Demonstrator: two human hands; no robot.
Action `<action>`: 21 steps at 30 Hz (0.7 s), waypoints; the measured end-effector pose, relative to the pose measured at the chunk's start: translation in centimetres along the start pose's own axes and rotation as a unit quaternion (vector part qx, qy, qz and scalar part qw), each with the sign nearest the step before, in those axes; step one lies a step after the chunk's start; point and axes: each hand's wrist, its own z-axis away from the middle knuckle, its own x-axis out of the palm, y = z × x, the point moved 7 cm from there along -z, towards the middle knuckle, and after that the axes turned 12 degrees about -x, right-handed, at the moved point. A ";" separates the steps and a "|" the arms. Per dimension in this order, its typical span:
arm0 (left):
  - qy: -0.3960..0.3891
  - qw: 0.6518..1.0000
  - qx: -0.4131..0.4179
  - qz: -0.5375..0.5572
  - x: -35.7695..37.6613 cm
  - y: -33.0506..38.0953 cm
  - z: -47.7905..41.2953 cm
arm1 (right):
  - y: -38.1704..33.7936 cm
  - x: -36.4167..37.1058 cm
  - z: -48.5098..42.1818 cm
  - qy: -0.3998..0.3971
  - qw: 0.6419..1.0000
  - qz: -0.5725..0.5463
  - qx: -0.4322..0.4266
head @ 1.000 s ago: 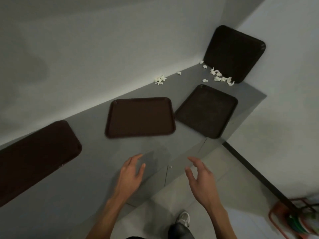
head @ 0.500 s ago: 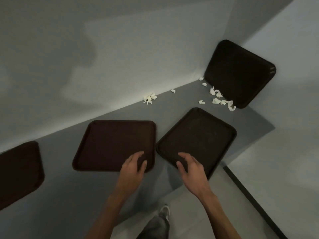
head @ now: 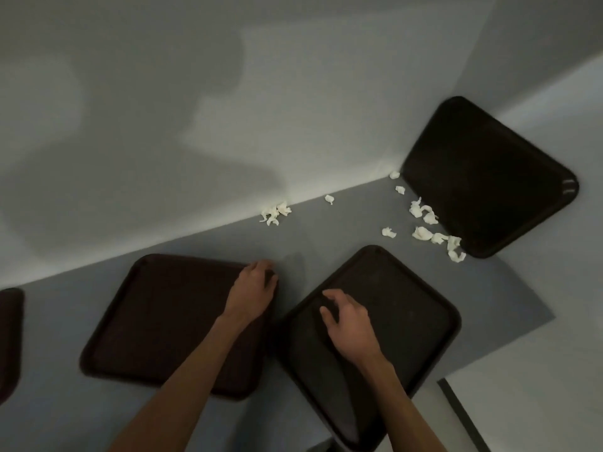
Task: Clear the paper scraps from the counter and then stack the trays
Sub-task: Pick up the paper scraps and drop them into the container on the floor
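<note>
Brown tray (head: pixel 408 305) angled toward scraps (head: pixel 422 234).

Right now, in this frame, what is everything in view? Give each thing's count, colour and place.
Trays: four, dark brown; left-edge tray cut off by the frame, middle tray and right tray flat on the counter, leaning tray propped against the wall at the far right.
Paper scraps: many small pieces, white; a clump by the back wall, more beside the leaning tray.
Counter: one, grey, under it all.
Wall: pale grey, behind the counter.
Dark strip: one, black, lower right.
Left hand: fingers curled at the middle tray's far right corner; grip unclear.
Right hand: loosely curled over the right tray, holding nothing.
</note>
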 end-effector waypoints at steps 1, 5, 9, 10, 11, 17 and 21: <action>-0.001 1.000 -0.009 -0.010 0.2 0.4 -1.6 | 0.6 -0.1 -1.3 -0.007 1.000 0.000 -0.008; 0.005 0.998 -0.043 -0.045 0.9 2.3 -8.2 | 2.6 -0.9 -5.8 -0.045 0.998 0.005 -0.037; 0.033 0.996 -0.065 -0.049 1.5 4.0 -15.1 | 4.4 -3.1 -8.2 -0.043 0.996 0.004 -0.073; 0.033 0.996 -0.067 -0.049 2.0 4.0 -16.8 | 4.9 -3.9 -8.6 -0.040 0.996 0.005 -0.080; 0.030 0.996 -0.070 -0.052 2.4 4.1 -18.1 | 5.5 -4.6 -9.0 -0.039 0.996 0.007 -0.085; 0.039 0.991 -0.121 -0.035 4.5 1.2 -23.5 | 9.4 -7.5 -11.2 -0.030 0.993 0.032 -0.109; 0.072 0.989 -0.121 -0.035 3.7 1.4 -21.8 | 9.8 -7.7 -12.8 -0.033 0.990 0.052 -0.125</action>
